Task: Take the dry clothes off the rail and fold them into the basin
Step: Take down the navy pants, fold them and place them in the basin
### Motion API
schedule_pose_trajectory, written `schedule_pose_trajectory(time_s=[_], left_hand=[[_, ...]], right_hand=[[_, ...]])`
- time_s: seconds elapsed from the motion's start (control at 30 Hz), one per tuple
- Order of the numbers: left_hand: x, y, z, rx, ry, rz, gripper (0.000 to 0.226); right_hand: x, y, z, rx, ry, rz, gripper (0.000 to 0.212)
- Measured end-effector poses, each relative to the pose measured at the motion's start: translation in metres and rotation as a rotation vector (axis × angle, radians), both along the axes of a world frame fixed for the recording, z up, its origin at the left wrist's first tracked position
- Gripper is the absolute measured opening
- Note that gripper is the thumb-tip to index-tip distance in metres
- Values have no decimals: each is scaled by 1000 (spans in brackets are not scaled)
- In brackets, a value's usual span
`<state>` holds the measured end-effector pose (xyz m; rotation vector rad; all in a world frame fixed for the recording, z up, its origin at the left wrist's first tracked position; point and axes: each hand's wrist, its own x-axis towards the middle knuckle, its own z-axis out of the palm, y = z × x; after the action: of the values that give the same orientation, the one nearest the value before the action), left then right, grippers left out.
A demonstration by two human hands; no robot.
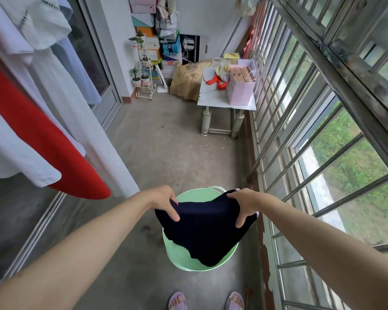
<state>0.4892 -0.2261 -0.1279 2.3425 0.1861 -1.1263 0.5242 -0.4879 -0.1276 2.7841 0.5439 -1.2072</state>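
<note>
Holding a dark navy garment (206,233) spread between both hands, a person stands over a pale green basin (179,259) on the concrete floor (161,142). The left hand (162,201) grips the garment's left edge and the right hand (244,205) grips its right edge, so its long axis runs side to side. The basin sits directly beneath, and both hands look equally near it. The next move is probably straight down. White clothes (61,86) and a red garment (43,139) hang at the left.

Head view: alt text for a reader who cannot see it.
The left hand and right hand grip a dark navy garment by its top edge above a round green plastic basin on the concrete floor. White clothes and a red garment hang at left.
</note>
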Motion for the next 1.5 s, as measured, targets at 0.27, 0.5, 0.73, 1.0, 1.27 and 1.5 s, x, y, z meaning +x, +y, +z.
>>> schedule_pose_trajectory(time_s=[0.27, 0.5, 0.73, 1.0, 1.27, 1.5], left_hand=[[4, 0, -16, 83, -249, -20, 16], [1, 21, -13, -584, -154, 412, 20], [16, -3, 51, -1012, -116, 812, 30], [27, -5, 61, -955, -127, 1127, 31], [-8, -7, 14, -1052, 136, 1132, 44], [-9, -9, -15, -666, -118, 1047, 56]], right_hand=[[-3, -8, -21, -34, -196, 5, 32], [0, -49, -6, 653, -23, -748, 22], [19, -62, 45, 1636, 360, -1160, 52], [-4, -38, 4, 1268, 533, -1024, 90], [2, -30, 6, 1396, 425, -1258, 44], [4, -32, -3, 1175, 16, -1165, 57]])
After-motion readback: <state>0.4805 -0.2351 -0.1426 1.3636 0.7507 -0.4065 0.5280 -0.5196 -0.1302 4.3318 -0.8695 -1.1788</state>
